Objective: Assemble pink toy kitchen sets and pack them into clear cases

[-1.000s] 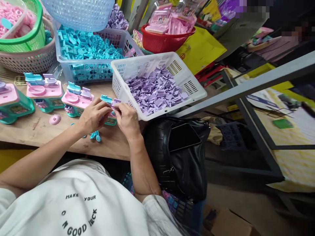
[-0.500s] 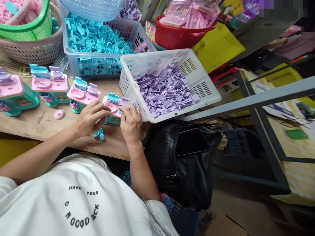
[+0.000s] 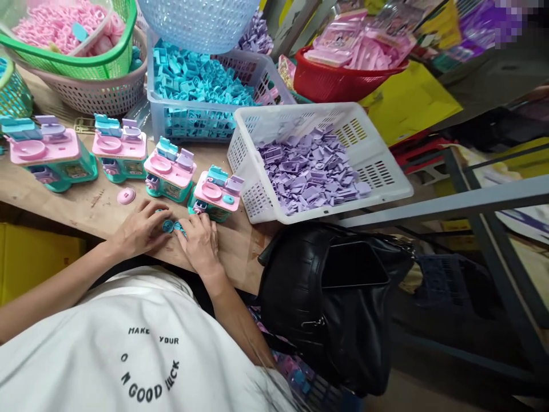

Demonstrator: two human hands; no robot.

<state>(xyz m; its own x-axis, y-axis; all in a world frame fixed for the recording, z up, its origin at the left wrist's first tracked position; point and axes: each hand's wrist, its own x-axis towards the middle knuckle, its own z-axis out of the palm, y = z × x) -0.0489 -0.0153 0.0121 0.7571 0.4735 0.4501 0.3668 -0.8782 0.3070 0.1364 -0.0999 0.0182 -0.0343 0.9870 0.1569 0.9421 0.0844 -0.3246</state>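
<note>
My left hand (image 3: 140, 229) rests low over the table, fingers curled, with a bit of blue at its fingertips. Beside it, my right hand (image 3: 199, 239) has its fingers closed on a small blue plastic piece (image 3: 180, 228). A round blue piece (image 3: 168, 226) lies between the hands. Just beyond my right hand stands a toy kitchen counter (image 3: 221, 197) with a pink top, teal base and pink basin. On its top sits a small blue oval part (image 3: 228, 199). A pink disc (image 3: 126, 195) lies on the table past my left hand.
More toy counters stand leftward, including a nearby one (image 3: 169, 171). A white basket (image 3: 257, 200) holds purple parts; a bluish basket (image 3: 189, 123) holds blue parts. A red basket (image 3: 343, 80) stands behind. A black bag (image 3: 295, 286) hangs at the table's right edge.
Both hands have come off the rightmost toy counter and down to the small blue pieces near the table edge. The blue oval part now sits uncovered on the counter. The view has shifted left.
</note>
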